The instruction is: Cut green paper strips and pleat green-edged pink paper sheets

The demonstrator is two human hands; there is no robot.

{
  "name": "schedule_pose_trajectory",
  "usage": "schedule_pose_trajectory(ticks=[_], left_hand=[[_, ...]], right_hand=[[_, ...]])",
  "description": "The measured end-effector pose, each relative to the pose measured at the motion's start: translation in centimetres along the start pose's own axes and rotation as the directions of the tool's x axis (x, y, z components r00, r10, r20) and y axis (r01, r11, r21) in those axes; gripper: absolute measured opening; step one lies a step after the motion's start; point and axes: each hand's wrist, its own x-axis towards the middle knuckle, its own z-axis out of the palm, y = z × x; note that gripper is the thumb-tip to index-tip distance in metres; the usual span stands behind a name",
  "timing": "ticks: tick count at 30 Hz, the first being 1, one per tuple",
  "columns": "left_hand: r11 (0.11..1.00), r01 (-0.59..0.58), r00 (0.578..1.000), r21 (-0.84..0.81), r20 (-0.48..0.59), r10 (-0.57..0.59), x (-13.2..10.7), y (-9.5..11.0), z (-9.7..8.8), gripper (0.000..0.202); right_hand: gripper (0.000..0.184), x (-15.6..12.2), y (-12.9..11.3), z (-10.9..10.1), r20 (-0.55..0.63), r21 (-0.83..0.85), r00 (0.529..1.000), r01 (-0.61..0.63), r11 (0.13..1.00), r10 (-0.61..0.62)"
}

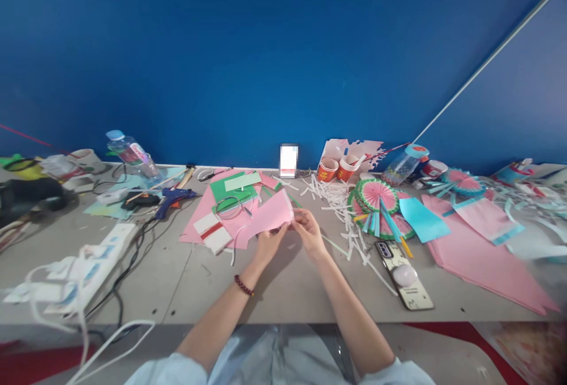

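Observation:
A sheet of pink paper with a pale strip along its right edge is held up over the table. My left hand grips its lower edge. The fingers of my right hand pinch the corner beside it, and the two hands nearly meet there. Behind and left of the paper, green paper lies on larger pink sheets. A coiled grey cable and a white box with a red band rest on that pile.
At right are curled white paper strips, watermelon-patterned paper fans, blue paper, a phone and pink sheets. Red paper cups stand behind. A blue glue gun, a tilted bottle and a power strip lie left.

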Motion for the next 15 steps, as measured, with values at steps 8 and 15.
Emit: schedule_pose_trajectory(ticks=[8, 15], left_hand=[[0.994, -0.018, 0.999, -0.110, -0.047, 0.013, -0.3, 1.4, 0.1, 0.023], [1.000, -0.005, 0.999, -0.025, -0.037, 0.005, -0.5, 1.6, -0.2, 0.035]], right_hand=[[0.015, -0.8, 0.0, 0.4, -0.069, -0.460, 0.959, 0.215, 0.861, -0.276], [0.015, -1.2, -0.3, 0.6, -0.042, -0.606, 0.919, 0.288, 0.742, -0.391]])
